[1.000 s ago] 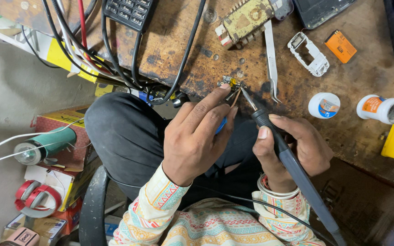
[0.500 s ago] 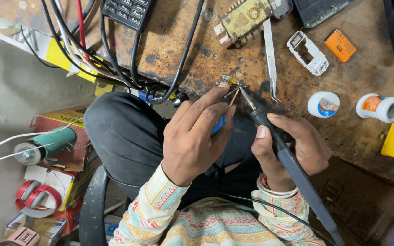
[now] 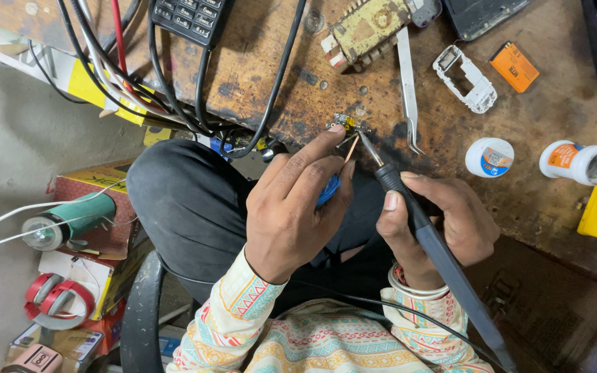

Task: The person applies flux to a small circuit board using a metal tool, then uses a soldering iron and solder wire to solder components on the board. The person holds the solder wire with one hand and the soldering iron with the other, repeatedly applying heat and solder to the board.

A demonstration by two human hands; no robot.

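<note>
hands (image 3: 298, 207) steady the soldering iron (image 3: 437, 252) — tip aimed up-left at workbench (image 3: 561, 179).

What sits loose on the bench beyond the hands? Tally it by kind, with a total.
Tweezers: 1
White plastic frame: 1
Orange battery: 1
Round white tubs: 2
Yellowed circuit board: 1
Black keypad: 1
Total: 7

orange packet (image 3: 514, 66) top R | red-yellow box (image 3: 84, 181) floor L
</note>
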